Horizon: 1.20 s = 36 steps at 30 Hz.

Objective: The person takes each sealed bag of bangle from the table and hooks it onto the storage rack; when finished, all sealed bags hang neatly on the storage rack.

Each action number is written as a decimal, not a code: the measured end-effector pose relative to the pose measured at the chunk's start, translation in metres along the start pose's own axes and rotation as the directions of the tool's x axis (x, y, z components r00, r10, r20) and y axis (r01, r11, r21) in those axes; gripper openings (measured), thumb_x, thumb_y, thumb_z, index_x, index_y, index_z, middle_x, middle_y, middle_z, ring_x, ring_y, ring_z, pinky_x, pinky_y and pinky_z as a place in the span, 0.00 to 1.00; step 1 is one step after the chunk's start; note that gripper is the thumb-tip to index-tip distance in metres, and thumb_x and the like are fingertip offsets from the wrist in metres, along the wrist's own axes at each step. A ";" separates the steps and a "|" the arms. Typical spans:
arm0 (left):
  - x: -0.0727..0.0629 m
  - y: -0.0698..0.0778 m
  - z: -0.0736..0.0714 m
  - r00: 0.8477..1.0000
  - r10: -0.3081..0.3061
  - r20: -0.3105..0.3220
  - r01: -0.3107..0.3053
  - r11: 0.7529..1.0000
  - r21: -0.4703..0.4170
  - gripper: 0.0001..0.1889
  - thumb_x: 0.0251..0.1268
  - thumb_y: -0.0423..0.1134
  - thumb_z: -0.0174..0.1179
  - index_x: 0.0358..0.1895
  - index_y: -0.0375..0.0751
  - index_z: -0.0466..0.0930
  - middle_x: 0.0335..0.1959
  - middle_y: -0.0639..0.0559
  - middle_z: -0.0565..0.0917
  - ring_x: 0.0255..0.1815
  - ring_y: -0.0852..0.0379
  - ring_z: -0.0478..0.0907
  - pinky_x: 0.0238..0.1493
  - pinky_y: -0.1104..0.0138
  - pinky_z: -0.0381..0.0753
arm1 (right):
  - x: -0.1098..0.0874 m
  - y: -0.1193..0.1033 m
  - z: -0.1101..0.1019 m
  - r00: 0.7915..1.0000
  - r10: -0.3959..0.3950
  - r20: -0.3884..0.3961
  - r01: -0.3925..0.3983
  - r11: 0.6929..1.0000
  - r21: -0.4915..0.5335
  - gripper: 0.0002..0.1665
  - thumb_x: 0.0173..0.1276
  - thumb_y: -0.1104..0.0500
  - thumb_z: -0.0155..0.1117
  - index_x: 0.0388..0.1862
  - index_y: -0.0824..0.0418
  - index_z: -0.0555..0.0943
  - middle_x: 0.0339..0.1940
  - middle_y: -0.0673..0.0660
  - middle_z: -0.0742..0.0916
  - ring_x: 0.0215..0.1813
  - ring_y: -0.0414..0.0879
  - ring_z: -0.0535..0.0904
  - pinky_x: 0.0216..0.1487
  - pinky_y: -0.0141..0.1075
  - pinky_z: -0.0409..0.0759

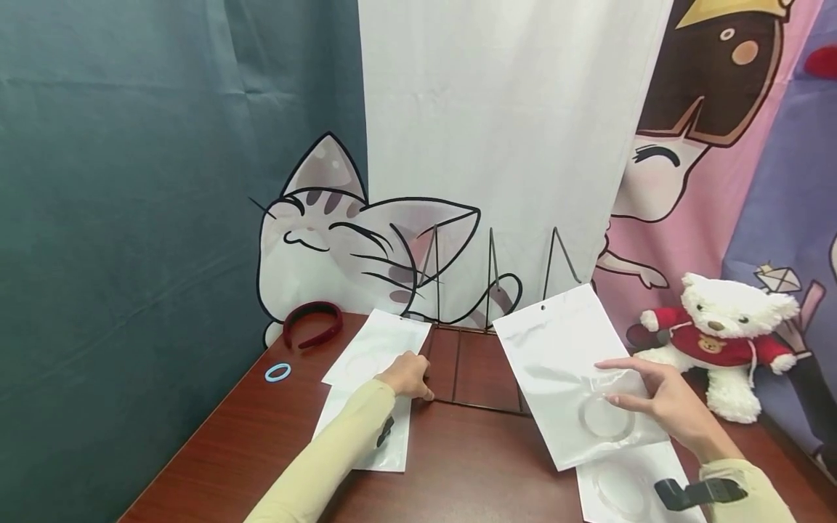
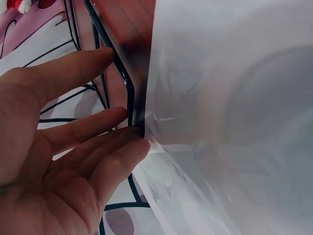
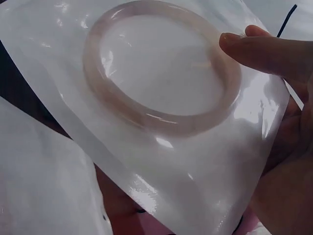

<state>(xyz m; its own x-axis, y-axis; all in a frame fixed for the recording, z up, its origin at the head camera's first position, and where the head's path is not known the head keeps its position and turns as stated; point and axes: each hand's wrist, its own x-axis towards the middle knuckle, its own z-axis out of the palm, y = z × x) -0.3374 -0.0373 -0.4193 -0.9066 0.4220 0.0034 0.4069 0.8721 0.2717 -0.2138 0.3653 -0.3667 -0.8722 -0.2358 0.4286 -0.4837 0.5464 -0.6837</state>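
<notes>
Right grip (image 1: 667, 404) is pinching a white rectangular plastic pouch (image 1: 556, 363), best kept flat, while at nine o'clock left grip (image 1: 407, 375), fingers loose, is touching a black wire-frame rack (image 1: 457, 365).

Wire rack (image 1: 484, 407): right end hidden behind the held pouch (image 1: 556, 363).
Right hand (image 1: 673, 407): fingers beyond thumb and index largely hidden behind that pouch.
Left hand (image 2: 68, 152): cut off by the left wrist view's left edge.
Pouch beside it (image 2: 234, 127): blurred, cut off at right; ring inside indistinct.
Lower left pouch (image 1: 396, 454): partly hidden beneath the left sleeve (image 1: 333, 454).
Lower right pouch (image 1: 634, 479): top covered, bottom cut off.
2 sleeves: cut off below.
Dark object behind bear (image 1: 647, 335): mostly hidden, unidentifiable.
</notes>
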 end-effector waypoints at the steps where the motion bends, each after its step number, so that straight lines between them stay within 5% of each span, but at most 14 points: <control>1: 0.000 0.000 0.000 1.000 -0.001 -0.001 0.001 1.000 -0.001 0.18 0.44 0.45 0.80 0.32 0.39 0.84 0.29 0.48 0.83 0.30 0.55 0.75 0.35 0.64 0.78 | -0.002 -0.003 -0.001 1.000 -0.019 -0.009 0.018 1.000 -0.012 0.28 0.56 0.70 0.74 0.58 0.67 0.82 0.52 0.35 0.86 0.52 0.26 0.81 0.51 0.18 0.74; 13: 0.006 0.000 -0.002 1.000 -0.021 0.001 0.021 1.000 0.001 0.17 0.42 0.45 0.81 0.27 0.42 0.82 0.27 0.49 0.81 0.30 0.56 0.74 0.33 0.65 0.76 | -0.011 -0.034 -0.021 0.990 -0.115 -0.088 0.112 0.993 -0.039 0.33 0.49 0.78 0.74 0.57 0.71 0.80 0.48 0.37 0.88 0.44 0.29 0.82 0.43 0.23 0.78; 24: 0.005 0.003 0.001 0.999 -0.037 0.008 0.037 0.999 0.019 0.19 0.42 0.45 0.82 0.25 0.42 0.79 0.28 0.48 0.78 0.29 0.56 0.72 0.31 0.65 0.74 | -0.015 -0.033 -0.022 0.983 -0.027 -0.180 0.017 0.998 -0.059 0.33 0.52 0.76 0.75 0.59 0.69 0.80 0.43 0.35 0.89 0.38 0.29 0.85 0.35 0.27 0.79; 36: 0.006 0.002 0.001 1.000 -0.015 0.000 0.015 0.999 0.037 0.19 0.42 0.46 0.82 0.22 0.42 0.79 0.26 0.49 0.78 0.28 0.56 0.73 0.31 0.66 0.75 | 0.008 -0.024 -0.016 0.981 -0.003 -0.193 -0.007 0.999 -0.052 0.33 0.55 0.71 0.75 0.62 0.66 0.80 0.47 0.31 0.86 0.46 0.25 0.81 0.46 0.18 0.74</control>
<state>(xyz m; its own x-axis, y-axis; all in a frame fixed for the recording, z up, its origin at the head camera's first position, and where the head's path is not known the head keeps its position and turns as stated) -0.3420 -0.0323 -0.4200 -0.9127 0.4086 -0.0009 0.3968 0.8871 0.2357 -0.2082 0.3635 -0.3373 -0.8401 -0.0776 0.5369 -0.4731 0.5891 -0.6551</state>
